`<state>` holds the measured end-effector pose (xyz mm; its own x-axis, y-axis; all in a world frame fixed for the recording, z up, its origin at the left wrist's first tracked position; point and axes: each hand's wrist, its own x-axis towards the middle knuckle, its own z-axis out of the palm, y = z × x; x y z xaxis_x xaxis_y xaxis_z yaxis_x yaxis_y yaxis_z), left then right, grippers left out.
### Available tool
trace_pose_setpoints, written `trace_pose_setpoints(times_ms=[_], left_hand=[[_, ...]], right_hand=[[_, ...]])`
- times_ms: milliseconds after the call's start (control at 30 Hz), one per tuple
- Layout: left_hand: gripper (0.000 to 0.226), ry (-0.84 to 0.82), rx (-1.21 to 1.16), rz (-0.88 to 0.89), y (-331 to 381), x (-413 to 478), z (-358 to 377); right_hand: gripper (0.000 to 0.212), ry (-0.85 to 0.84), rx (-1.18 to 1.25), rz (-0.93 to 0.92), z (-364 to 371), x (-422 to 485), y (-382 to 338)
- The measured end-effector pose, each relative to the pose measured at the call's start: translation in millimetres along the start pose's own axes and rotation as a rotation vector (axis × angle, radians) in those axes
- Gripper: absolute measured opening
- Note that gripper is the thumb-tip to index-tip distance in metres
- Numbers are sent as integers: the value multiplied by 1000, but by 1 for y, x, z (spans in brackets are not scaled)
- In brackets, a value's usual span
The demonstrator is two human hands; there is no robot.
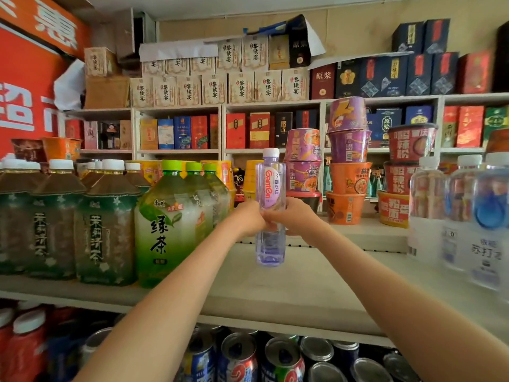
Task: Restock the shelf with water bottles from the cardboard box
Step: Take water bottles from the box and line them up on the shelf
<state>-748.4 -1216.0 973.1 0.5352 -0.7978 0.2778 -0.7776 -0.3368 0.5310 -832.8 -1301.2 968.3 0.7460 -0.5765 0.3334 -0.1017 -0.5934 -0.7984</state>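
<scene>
A clear water bottle (270, 188) with a white cap and a pink and purple label stands upright over the beige shelf (275, 293). Its base sits on or just above the board; I cannot tell which. My left hand (249, 217) grips its middle from the left. My right hand (296, 216) grips it from the right at the same height. The cardboard box is out of view.
Large green tea bottles (168, 224) and dark tea bottles (104, 227) fill the shelf's left side. Clear soda water bottles (484, 224) stand at the right. Stacked instant noodle cups (348, 161) sit behind. Drink cans (281, 359) fill the lower shelf. Boxed goods line the back wall shelves.
</scene>
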Motion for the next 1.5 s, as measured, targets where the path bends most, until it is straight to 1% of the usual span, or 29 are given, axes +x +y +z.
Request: trace_pose_setpoints(times_ms=[33,67,133,200,267,367,433,467,533,633,700,800,933,1033,1133,1167,1233,1300,1367,1400,1467,1500], left_hand=[[47,-12,-4,12,-1,-2,-1],[47,-23,-15,13,-2,-6,-2],[44,-25,-59,25,0,-19,-5],[36,32,-117,9,3,-34,-7],[33,116,-184,-8,6,-52,-9],[42,238,-248,16,6,-82,-12],[38,333,-247,70,3,-108,-15],[34,374,-251,105,0,-123,-15],[27,444,-243,158,-9,-155,-14],[26,486,-213,139,-34,-204,-4],[24,489,-190,71,-57,-235,6],[24,487,-192,-95,-96,-275,21],[21,432,-272,-394,-165,-323,52],[24,395,-374,-634,-223,-362,85],[14,332,-468,-884,-280,-418,131],[13,316,-468,-981,-301,-443,152],[13,318,-487,-1189,-341,-495,200],[28,326,-509,-1385,-373,-547,251],[35,267,-488,-1566,-396,-593,301],[34,247,-476,-1641,-409,-616,328],[30,245,-517,-1759,-435,-655,388],[28,245,-527,-1799,-447,-673,419]], right_hand=[[25,7,-6,-7,1,0,1],[27,15,-13,-10,3,0,2],[39,32,-47,-18,5,-2,2],[45,47,-103,-28,4,-6,-2],[43,70,-192,-74,0,-18,-12],[45,235,-342,-254,-2,-48,-32],[40,307,-357,-384,7,-77,-42],[33,305,-322,-459,15,-93,-45],[19,206,-203,-560,35,-124,-47],[17,22,-90,-620,73,-154,-39],[16,-90,-48,-603,102,-168,-29],[16,-241,-19,-595,151,-186,-13],[15,-500,5,-507,229,-208,12],[14,-735,-22,-405,295,-227,40],[10,-987,-78,-261,367,-259,81],[10,-1064,-85,-215,390,-272,98],[10,-1167,-148,-159,438,-301,138],[21,-1270,-229,-120,486,-338,187],[25,-1330,-305,-59,525,-379,240],[21,-1342,-319,-22,543,-400,267],[7,-1393,-323,77,574,-439,318],[5,-1439,-336,110,589,-458,344]])
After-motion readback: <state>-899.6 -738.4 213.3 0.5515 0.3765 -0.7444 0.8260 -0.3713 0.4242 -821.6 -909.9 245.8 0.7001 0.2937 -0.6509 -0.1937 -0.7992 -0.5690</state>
